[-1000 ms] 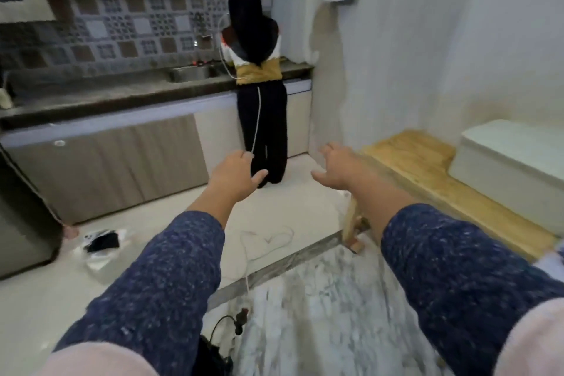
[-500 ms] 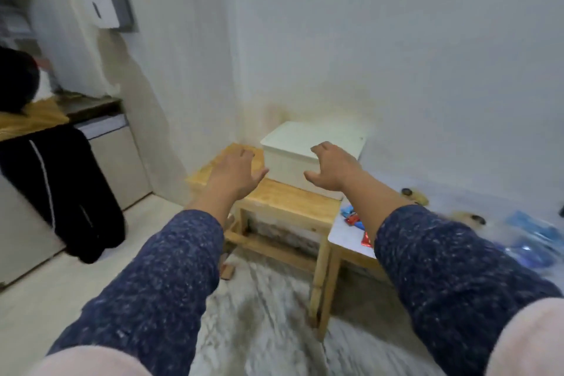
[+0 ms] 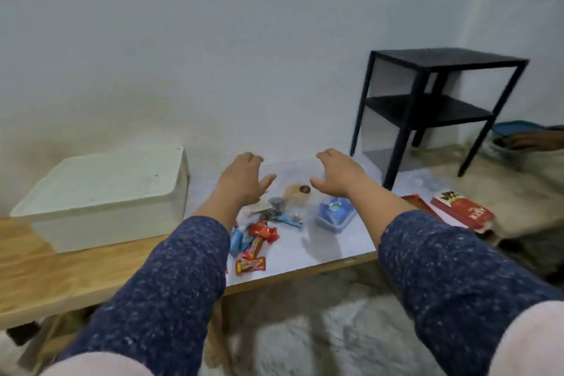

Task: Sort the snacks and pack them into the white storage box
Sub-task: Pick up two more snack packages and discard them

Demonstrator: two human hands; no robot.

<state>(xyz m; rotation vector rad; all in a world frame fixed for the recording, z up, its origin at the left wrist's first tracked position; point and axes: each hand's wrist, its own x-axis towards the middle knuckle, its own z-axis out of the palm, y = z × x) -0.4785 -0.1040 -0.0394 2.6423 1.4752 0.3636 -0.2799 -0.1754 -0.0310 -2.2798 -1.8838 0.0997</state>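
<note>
Since half a second ago my view has swung right: the white storage box (image 3: pixel 103 189), then at mid-frame, now sits at the left, and the snacks (image 3: pixel 259 235) have come into the centre. My left hand (image 3: pixel 242 180) and right hand (image 3: pixel 338 175) hover above the pile, fingers spread and loosely bent, holding nothing. The box rests on the wooden counter (image 3: pixel 76 272) with its lid on, just beside the white counter (image 3: pixel 311 253) where the snacks lie. In the pile I see red wrappers (image 3: pixel 250 265), blue wrappers (image 3: pixel 236 239) and a clear blue tub (image 3: pixel 334 215); a red carton (image 3: pixel 464 212) lies well apart at the right. To do this step well, I judge the lid must come off first. Then I should group like with like on the counter, taking one wrapper at a time by its middle, since loose foil will slip.
</note>
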